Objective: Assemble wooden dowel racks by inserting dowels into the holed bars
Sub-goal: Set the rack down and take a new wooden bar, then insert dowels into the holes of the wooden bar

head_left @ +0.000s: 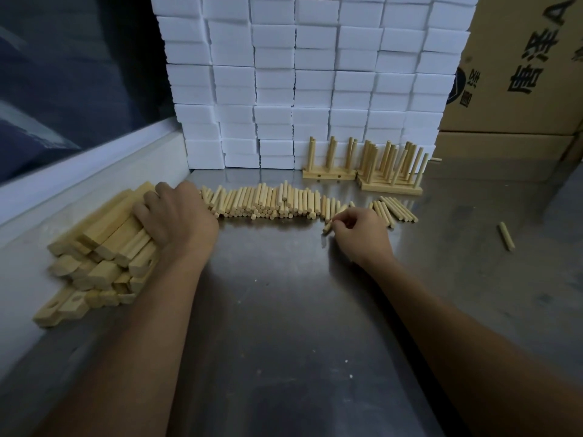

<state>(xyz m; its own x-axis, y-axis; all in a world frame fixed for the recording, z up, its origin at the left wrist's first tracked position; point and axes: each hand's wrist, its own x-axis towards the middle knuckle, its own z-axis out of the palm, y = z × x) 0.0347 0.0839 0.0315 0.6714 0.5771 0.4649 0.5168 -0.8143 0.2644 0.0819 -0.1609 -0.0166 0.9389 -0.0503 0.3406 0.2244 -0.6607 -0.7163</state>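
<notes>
A heap of pale wooden holed bars [94, 247] lies at the left of the steel table. My left hand [176, 216] rests on top of the heap, its fingers curled over a bar. A long row of short dowels [268, 201] stretches across the middle. My right hand [359, 231] pinches one dowel [328, 228] at the row's near edge. More dowels [394, 209] lie to the right of that hand. Finished racks [362, 165] with upright dowels stand at the back.
A wall of stacked white boxes [299, 74] closes off the back. Cardboard cartons [520, 74] stand at the back right. One stray dowel [506, 236] lies at the right. A white ledge [79, 181] borders the table [284, 326] on the left.
</notes>
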